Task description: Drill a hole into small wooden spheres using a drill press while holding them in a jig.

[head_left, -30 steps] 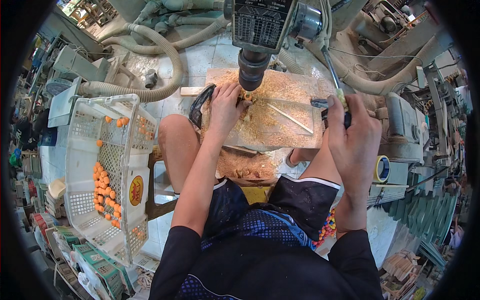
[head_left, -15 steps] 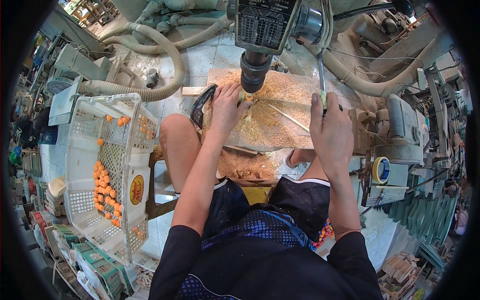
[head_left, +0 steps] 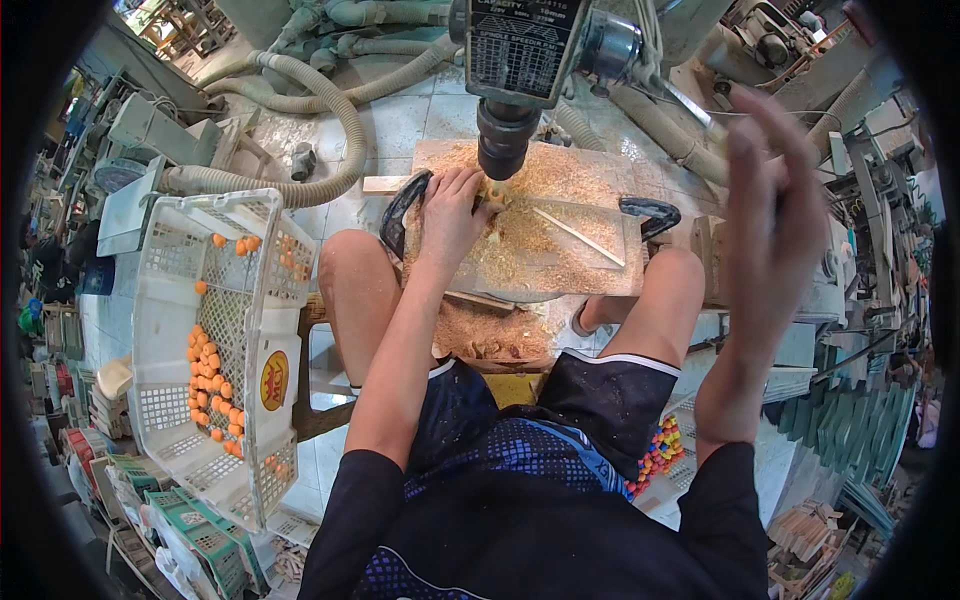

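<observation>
My left hand (head_left: 455, 215) is closed at the far left of a board (head_left: 590, 275) strewn with wood shavings. Its thumb and fingers press round something small, mostly hidden by the hand and blurred. Straight above the fingertips hangs the dark chuck (head_left: 502, 140) of a drill press (head_left: 520, 55). At the right, my right hand (head_left: 770, 210) is raised and smeared by motion, its fingers stretched out and apart. Beside those fingers is the end of the metal feed lever (head_left: 690, 105); any contact with it is hard to make out.
A white plastic crate (head_left: 160, 310) with several small orange pieces (head_left: 210, 375) stands at my left. A thin wood strip (head_left: 580, 238) lies on the board between two black handles (head_left: 650, 214). Ribbed hoses (head_left: 340, 110) cross the floor behind. Colourful small pieces (head_left: 662, 450) are by my right thigh.
My right hand has moved up and right from its grip on the feed lever, which has swung up, and its fingers have straightened. The left hand stays in place under the chuck.
</observation>
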The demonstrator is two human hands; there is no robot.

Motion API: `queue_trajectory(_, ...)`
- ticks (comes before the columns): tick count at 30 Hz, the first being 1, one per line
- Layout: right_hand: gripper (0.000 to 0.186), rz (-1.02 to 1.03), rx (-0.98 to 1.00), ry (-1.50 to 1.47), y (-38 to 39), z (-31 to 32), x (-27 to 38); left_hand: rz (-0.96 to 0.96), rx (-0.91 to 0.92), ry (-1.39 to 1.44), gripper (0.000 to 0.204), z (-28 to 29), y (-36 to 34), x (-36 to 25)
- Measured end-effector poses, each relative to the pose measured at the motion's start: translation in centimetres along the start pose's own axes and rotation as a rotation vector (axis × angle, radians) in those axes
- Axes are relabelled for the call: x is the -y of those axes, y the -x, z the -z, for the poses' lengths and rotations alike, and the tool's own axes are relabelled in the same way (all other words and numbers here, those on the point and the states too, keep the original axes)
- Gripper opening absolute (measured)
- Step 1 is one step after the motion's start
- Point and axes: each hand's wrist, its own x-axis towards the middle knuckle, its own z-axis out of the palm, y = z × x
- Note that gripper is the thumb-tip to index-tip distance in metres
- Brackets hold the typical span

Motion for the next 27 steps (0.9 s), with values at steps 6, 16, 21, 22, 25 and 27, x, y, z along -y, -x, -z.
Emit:
queue_trajectory(6,0.016,0.364,-0.133,0.314,-12.6,0.4,-3.7,-0.009,-0.014,0.015,0.044,0.1,-0.1,-0.2)
queue_trajectory(16,0.024,0.892,-0.327,1.539,-23.6,-3.8,-12.9,0.014,-0.031,0.042,0.048,0.0,-0.3,-0.2)
queue_trajectory(21,0.024,0.265,-0.064,0.236,-21.5,-4.4,-10.2,-0.002,-0.036,0.035,0.049,-0.1,-0.2,-0.1)
queue_trajectory(22,0.027,0.087,-0.098,0.021,-21.1,-4.4,-9.7,-0.001,-0.037,0.023,0.049,-0.3,-0.2,-0.2)
queue_trajectory(25,0.035,0.22,-0.182,0.154,-20.6,-4.1,-8.5,0.011,-0.041,0.006,0.051,-0.5,-0.2,-0.1)
queue_trajectory(27,0.037,0.256,-0.186,0.185,-20.5,-4.0,-8.1,-0.008,-0.044,-0.012,0.054,-0.5,-0.2,0.1)
